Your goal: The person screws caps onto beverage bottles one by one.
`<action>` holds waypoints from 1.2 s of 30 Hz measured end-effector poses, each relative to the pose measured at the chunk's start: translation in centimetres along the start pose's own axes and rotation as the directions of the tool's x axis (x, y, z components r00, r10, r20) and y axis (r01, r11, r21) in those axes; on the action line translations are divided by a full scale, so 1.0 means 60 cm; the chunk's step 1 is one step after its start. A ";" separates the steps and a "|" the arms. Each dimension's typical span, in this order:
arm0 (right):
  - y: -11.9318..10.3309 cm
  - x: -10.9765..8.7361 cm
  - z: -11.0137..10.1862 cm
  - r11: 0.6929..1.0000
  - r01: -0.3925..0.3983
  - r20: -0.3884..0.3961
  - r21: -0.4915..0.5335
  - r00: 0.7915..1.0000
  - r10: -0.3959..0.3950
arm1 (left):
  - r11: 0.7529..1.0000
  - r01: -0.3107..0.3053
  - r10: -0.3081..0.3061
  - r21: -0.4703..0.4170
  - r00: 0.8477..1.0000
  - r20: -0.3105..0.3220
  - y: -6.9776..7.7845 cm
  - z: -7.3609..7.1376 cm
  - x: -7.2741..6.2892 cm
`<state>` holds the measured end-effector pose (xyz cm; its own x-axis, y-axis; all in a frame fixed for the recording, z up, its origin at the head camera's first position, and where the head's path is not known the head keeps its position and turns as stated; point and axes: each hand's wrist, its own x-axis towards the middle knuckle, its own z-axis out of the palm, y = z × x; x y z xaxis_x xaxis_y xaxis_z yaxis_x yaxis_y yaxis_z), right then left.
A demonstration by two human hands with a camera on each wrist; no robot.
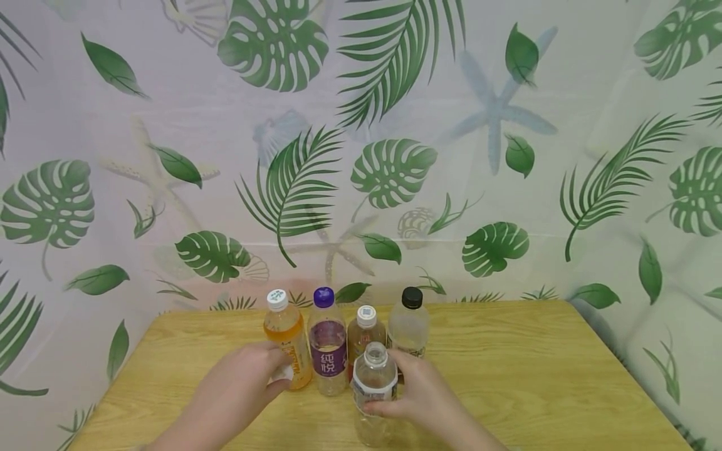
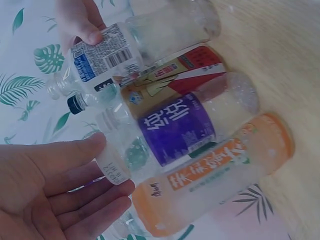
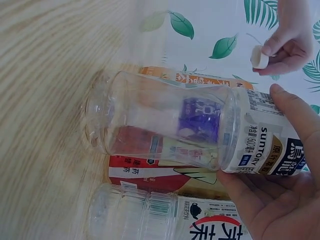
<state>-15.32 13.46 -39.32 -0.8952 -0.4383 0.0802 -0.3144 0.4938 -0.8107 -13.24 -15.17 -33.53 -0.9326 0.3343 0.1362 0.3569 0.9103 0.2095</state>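
Observation:
In the head view my left hand (image 1: 239, 385) pinches a small white bottle cap (image 2: 112, 167) between thumb and fingers, in front of an orange-labelled drink bottle (image 1: 294, 338). My right hand (image 1: 417, 391) grips a clear plastic bottle (image 3: 160, 117) around its white label. This bottle is upright, its mouth uncapped, and it looks empty. It stands nearest to me, overlapping a brown bottle with a white cap (image 1: 366, 315). The left wrist view shows the cap side-on, with printed characters on its rim.
Beside the orange bottle stands a clear bottle with a purple label (image 1: 328, 351) and purple cap. At the right of the row is a clear bottle with a black cap (image 1: 412, 297). All stand on a wooden table (image 1: 519, 363) before a leaf-print cloth (image 1: 440, 207).

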 end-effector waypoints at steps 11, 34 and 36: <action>0.001 -0.002 0.001 1.000 -0.007 0.012 0.011 1.000 0.007 | 0.994 -0.107 0.107 -0.001 0.994 -0.009 0.033 -0.021 0.029; 0.000 -0.003 -0.002 0.998 -0.014 0.022 0.062 1.000 0.013 | 0.943 -0.326 0.331 0.067 0.940 -0.083 0.099 -0.058 0.082; -0.001 -0.003 -0.002 0.998 -0.014 0.022 0.060 1.000 0.013 | 0.938 -0.339 0.345 0.070 0.934 -0.098 0.105 -0.059 0.085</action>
<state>-15.17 13.61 -39.21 -0.8921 -0.4482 0.0568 -0.2818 0.4538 -0.8454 -15.58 -8.60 -28.11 -0.7424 0.6018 0.2943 0.6471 0.7579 0.0826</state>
